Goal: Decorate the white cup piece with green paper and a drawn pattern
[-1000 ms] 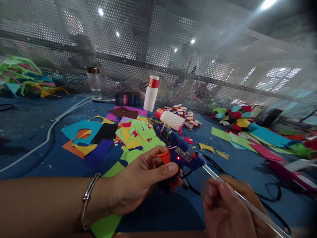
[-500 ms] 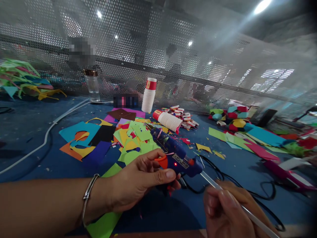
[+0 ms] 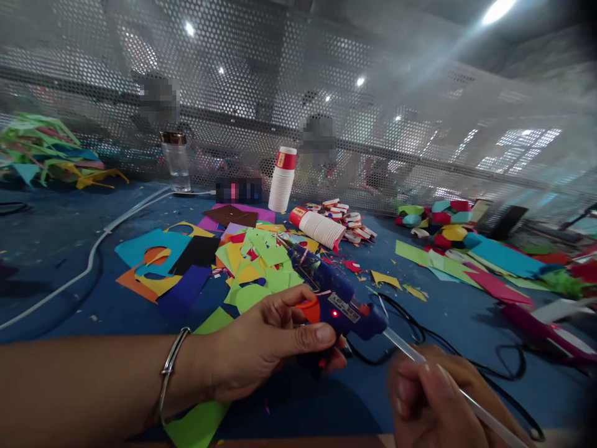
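My left hand point(image 3: 280, 342) is wrapped round the handle of a blue hot glue gun point(image 3: 338, 298) with an orange trigger and a lit red light. The gun's nozzle points away and to the left, over the paper scraps. A long translucent glue stick point(image 3: 403, 345) enters the back of the gun. My right hand point(image 3: 443, 398) pinches this stick a short way behind the gun, and the stick's far end runs out toward the lower right. Part of the handle is hidden behind my left fingers.
Cut coloured paper point(image 3: 254, 267) lies beyond the gun. Behind it are an upright stack of paper cups point(image 3: 282, 180), a lying stack point(image 3: 319, 228) and a glass bottle point(image 3: 177, 165). A black cable point(image 3: 448, 345) curls at right near a purple glue gun point(image 3: 545, 333). A perforated screen point(image 3: 242, 81) borders the table.
The whole view has shifted slightly, so the hands and table items sit a little further right. Both hands keep their hold on the glue gun and the stick.
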Available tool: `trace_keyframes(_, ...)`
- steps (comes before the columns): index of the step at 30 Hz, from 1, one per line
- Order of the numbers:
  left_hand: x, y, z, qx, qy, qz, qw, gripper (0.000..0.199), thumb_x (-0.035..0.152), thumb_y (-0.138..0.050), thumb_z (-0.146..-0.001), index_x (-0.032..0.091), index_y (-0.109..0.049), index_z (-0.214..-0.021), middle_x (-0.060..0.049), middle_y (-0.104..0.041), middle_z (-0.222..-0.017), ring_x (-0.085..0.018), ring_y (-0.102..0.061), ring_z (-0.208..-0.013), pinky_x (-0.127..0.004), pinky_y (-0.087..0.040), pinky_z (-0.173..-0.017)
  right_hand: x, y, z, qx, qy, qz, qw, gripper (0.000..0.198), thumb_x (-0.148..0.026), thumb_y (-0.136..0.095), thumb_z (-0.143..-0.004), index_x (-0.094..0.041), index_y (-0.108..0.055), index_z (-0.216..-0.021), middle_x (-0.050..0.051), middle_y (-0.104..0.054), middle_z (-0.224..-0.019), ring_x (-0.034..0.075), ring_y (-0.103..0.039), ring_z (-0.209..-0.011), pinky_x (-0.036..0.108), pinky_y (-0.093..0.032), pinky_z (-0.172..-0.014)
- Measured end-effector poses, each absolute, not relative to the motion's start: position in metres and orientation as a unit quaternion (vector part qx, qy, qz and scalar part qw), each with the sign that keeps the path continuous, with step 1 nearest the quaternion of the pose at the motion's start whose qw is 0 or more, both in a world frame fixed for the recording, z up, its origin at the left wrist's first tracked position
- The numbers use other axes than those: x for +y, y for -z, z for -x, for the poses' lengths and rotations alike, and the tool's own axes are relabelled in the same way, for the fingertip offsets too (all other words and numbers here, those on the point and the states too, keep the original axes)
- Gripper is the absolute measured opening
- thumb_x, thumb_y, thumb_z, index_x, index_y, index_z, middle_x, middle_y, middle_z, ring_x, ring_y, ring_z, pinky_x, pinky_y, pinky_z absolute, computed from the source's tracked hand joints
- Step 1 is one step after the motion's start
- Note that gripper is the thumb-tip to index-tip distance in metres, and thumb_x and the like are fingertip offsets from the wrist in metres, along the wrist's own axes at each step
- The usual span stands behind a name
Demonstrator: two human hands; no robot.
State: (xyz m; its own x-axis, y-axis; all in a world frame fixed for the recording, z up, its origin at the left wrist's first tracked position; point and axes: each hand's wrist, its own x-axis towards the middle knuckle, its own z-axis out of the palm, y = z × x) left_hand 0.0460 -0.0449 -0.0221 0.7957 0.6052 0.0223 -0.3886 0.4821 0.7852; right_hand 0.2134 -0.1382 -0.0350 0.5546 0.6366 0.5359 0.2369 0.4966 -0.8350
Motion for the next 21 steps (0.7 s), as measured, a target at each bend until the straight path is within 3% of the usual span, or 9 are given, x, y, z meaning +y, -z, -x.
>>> trace_keyframes(4, -0.047, 0.023, -0.048, 0.14, -0.318, -0.41, 0.843, 0.029, 0.025, -0.083, -0.078, 0.018, -0.065, -0.1, -0.002, -0.073, -0.09, -0.012, -0.067, -0.08, -0.028, -0.046, -0.082, -0.136, 0.036, -0.205, -0.472, -0.143, 0.574, 0.653, 0.023, -0.039, -0.063, -0.092, -0.023, -0.07, -0.078, 0.001, -0.062, -0.062, 0.015, -0.059, -0.054, 0.023, -0.049, -0.045)
trace_keyframes(6, -0.05, 0.023, -0.047, 0.14, -0.317, -0.406, 0.846, 0.029, 0.024, -0.084, -0.076, 0.019, -0.066, -0.098, 0.0, -0.072, -0.088, -0.011, -0.065, -0.08, -0.028, -0.045, -0.084, -0.137, 0.038, -0.203, -0.492, -0.152, 0.608, 0.604, 0.018, -0.04, -0.068, -0.088, -0.023, -0.073, -0.094, 0.004, -0.071, -0.077, 0.02, -0.068, -0.068, 0.027, -0.058, -0.057)
trace_keyframes(8, -0.054, 0.025, -0.047, 0.146, -0.302, -0.389, 0.858, 0.03, 0.026, -0.085, -0.075, 0.019, -0.068, -0.099, 0.001, -0.07, -0.087, -0.011, -0.063, -0.08, -0.028, -0.045, -0.085, -0.139, 0.043, -0.205, -0.511, -0.174, 0.613, 0.577, 0.029, -0.041, -0.075, -0.081, -0.024, -0.074, -0.105, 0.008, -0.077, -0.094, 0.028, -0.073, -0.088, 0.033, -0.062, -0.068)
trace_keyframes(12, -0.059, 0.028, -0.048, 0.152, -0.275, -0.381, 0.869, 0.03, 0.033, -0.08, -0.081, 0.018, -0.068, -0.103, -0.001, -0.066, -0.092, -0.011, -0.06, -0.082, -0.028, -0.045, -0.082, -0.143, 0.061, -0.215, -0.491, -0.185, 0.619, 0.585, 0.032, -0.039, -0.089, -0.061, -0.03, -0.079, -0.09, 0.007, -0.078, -0.107, 0.036, -0.07, -0.108, 0.036, -0.064, -0.073)
trace_keyframes(13, -0.06, 0.028, -0.048, 0.151, -0.28, -0.399, 0.86, 0.03, 0.034, -0.079, -0.082, 0.018, -0.066, -0.104, -0.001, -0.065, -0.093, -0.01, -0.059, -0.082, -0.028, -0.044, -0.082, -0.143, 0.065, -0.217, -0.48, -0.189, 0.62, 0.591, 0.033, -0.039, -0.09, -0.058, -0.031, -0.079, -0.088, 0.006, -0.079, -0.106, 0.036, -0.07, -0.107, 0.036, -0.064, -0.074)
trace_keyframes(17, -0.06, 0.027, -0.046, 0.191, -0.302, -0.47, 0.807, 0.044, 0.036, -0.079, -0.081, 0.023, -0.056, -0.116, 0.001, -0.063, -0.088, -0.012, -0.058, -0.079, -0.03, -0.043, -0.08, -0.141, 0.072, -0.221, -0.436, -0.232, 0.623, 0.606, 0.026, -0.044, -0.083, -0.069, -0.031, -0.081, -0.091, 0.004, -0.081, -0.097, 0.031, -0.075, -0.091, 0.034, -0.065, -0.067)
trace_keyframes(21, -0.062, 0.025, -0.045, 0.228, -0.311, -0.452, 0.805, 0.062, 0.032, -0.087, -0.071, 0.025, -0.05, -0.12, 0.002, -0.063, -0.082, -0.015, -0.06, -0.08, -0.034, -0.045, -0.083, -0.139, 0.062, -0.213, -0.403, -0.289, 0.62, 0.608, 0.031, -0.04, -0.091, -0.058, -0.029, -0.081, -0.085, 0.002, -0.081, -0.093, 0.03, -0.076, -0.088, 0.029, -0.066, -0.065)
